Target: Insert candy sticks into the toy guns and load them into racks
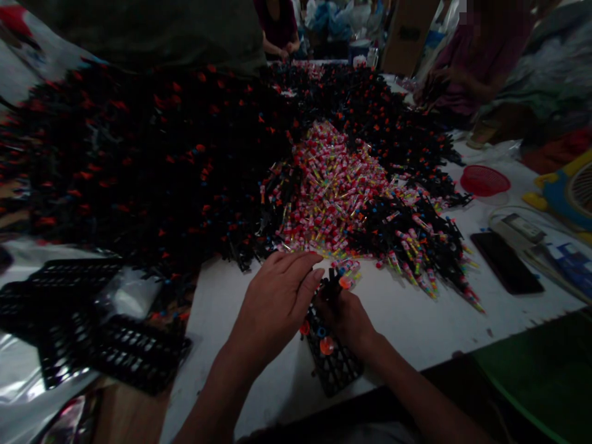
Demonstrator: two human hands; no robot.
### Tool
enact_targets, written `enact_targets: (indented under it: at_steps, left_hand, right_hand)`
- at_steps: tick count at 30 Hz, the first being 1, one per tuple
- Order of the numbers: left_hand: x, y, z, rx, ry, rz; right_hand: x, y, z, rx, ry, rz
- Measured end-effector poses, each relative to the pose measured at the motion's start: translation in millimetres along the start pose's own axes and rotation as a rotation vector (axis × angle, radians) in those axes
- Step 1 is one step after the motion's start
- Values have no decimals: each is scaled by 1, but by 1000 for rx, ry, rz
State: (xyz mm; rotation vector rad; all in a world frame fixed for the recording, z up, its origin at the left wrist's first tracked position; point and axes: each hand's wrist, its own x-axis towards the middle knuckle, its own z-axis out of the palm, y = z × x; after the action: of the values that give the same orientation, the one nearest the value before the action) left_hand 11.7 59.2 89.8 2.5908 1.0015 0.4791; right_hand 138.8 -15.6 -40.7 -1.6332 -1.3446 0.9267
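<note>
My left hand (277, 296) reaches over the far end of a black slotted plastic tray (335, 373). Its fingers are stretched out, and whatever lies beneath the palm is hidden. My right hand (349, 324) is curled at the tray's right side around a small black plastic toy piece (330, 285). A round orange part (345, 282) shows beside that piece. On the tray, between the hands, lie another orange part (326, 345) and a blue ring (321, 332). Just beyond my fingers begins a heap of small pink, white and yellow tubes (337, 185).
Black toy pieces with orange tips (152, 166) form a large pile at left. More black trays (134, 351) lie lower left. To the right are a phone (506, 262), a red basket (485, 180) and a yellow-blue fan (571, 191). Two people (467, 74) sit across the table.
</note>
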Motion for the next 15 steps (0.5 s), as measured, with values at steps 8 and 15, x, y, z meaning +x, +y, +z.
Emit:
enact_targets:
  at_steps: [8, 15]
  left_hand:
    - [10, 14, 2, 240, 19, -2]
    - [11, 20, 5, 285, 1, 4]
  right_hand:
    - [4, -4, -2, -231, -20, -148]
    - [16, 7, -103, -746, 532, 170]
